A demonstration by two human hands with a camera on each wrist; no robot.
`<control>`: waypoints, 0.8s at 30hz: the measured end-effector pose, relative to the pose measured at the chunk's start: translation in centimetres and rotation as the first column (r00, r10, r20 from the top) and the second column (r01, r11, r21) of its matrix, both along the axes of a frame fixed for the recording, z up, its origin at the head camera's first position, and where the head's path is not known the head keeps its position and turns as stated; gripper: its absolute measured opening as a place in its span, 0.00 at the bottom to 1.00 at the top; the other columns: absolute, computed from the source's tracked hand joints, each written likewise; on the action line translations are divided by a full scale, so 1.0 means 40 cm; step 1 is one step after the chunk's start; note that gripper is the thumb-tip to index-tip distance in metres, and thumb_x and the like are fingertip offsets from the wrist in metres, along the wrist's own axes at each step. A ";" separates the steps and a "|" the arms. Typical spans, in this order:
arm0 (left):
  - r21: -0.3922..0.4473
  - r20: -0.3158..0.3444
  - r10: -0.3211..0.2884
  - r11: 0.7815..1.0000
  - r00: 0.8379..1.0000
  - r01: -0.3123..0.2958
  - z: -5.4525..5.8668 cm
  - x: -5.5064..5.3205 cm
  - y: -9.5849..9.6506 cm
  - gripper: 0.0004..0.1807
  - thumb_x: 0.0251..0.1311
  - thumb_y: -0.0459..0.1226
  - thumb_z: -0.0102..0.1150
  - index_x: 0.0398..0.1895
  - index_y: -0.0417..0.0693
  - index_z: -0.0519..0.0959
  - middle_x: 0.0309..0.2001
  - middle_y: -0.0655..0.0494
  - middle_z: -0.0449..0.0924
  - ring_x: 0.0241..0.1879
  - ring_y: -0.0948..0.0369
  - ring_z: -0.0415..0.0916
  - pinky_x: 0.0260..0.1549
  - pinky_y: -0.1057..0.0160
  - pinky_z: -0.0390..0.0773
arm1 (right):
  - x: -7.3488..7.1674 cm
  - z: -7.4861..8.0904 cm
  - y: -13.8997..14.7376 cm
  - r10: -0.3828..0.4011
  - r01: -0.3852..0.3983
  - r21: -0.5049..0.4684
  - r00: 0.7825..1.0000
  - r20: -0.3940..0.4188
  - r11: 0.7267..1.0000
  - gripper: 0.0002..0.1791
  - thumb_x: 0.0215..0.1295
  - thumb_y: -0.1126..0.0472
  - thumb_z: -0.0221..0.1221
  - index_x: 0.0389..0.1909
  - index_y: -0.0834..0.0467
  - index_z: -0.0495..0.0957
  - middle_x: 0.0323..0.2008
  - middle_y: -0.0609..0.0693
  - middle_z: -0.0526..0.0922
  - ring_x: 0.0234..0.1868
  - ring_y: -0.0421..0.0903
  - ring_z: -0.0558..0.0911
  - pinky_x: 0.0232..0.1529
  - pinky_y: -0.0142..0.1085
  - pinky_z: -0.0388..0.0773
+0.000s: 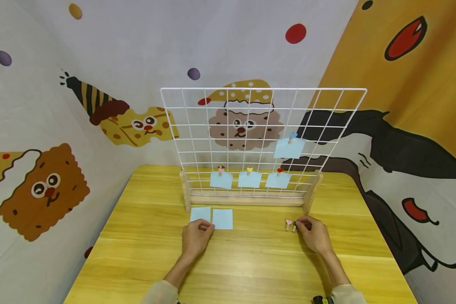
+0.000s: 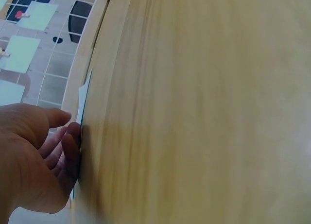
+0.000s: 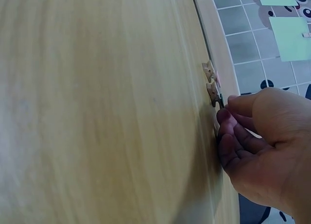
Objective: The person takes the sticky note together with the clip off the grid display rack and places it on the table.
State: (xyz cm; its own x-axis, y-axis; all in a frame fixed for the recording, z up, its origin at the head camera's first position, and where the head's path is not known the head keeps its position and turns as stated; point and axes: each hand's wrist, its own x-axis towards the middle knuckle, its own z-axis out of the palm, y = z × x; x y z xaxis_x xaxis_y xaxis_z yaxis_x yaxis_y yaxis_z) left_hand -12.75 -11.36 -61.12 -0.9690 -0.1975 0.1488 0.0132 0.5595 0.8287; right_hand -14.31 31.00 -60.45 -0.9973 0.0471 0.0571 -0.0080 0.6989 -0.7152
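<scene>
My left hand (image 1: 196,239) rests at the lower edges of two light-blue paper squares lying side by side, the left square (image 1: 200,213) and the right square (image 1: 222,219). Its fingers are loosely curled, with a gap between thumb and fingertips in the left wrist view. Over on the right, my right hand (image 1: 314,234) pinches the dark heart end of a small wooden clothespin (image 3: 213,94) between thumb and forefinger. Beside that lies a clothespin with a pink heart (image 1: 288,224). Both pins are close to the tabletop.
A white wire grid (image 1: 264,88) stands upright in a wooden base (image 1: 247,200) behind the hands. Several blue paper squares hang on it by heart clothespins, three in a low row and one higher square (image 1: 289,148) at right. The wooden table (image 1: 251,270) lies below.
</scene>
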 end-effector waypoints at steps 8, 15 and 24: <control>0.028 0.027 -0.008 1.000 1.000 0.007 0.002 0.004 -0.004 0.05 0.65 0.38 0.81 0.31 0.51 0.93 0.29 0.56 0.94 0.29 0.66 0.89 0.32 0.69 0.87 | 0.007 0.004 0.011 0.023 -0.023 -0.008 0.999 -0.035 1.000 0.09 0.84 0.62 0.65 0.53 0.64 0.89 0.42 0.56 0.94 0.37 0.37 0.85 0.37 0.28 0.84; 0.116 0.015 -0.019 0.993 1.000 0.017 0.018 0.008 -0.005 0.05 0.67 0.38 0.80 0.33 0.50 0.93 0.32 0.54 0.95 0.31 0.65 0.91 0.34 0.71 0.88 | 0.012 0.020 0.022 0.057 -0.058 -0.034 0.998 -0.041 0.998 0.12 0.85 0.61 0.64 0.57 0.66 0.87 0.43 0.57 0.93 0.36 0.37 0.84 0.35 0.29 0.83; 0.256 0.003 -0.062 0.965 0.998 0.059 0.035 -0.002 0.008 0.02 0.68 0.36 0.80 0.39 0.49 0.94 0.35 0.53 0.96 0.32 0.68 0.91 0.38 0.71 0.90 | 0.011 0.048 0.022 0.069 -0.071 -0.016 0.993 -0.093 0.997 0.14 0.85 0.60 0.65 0.59 0.66 0.87 0.45 0.57 0.94 0.42 0.42 0.90 0.43 0.29 0.87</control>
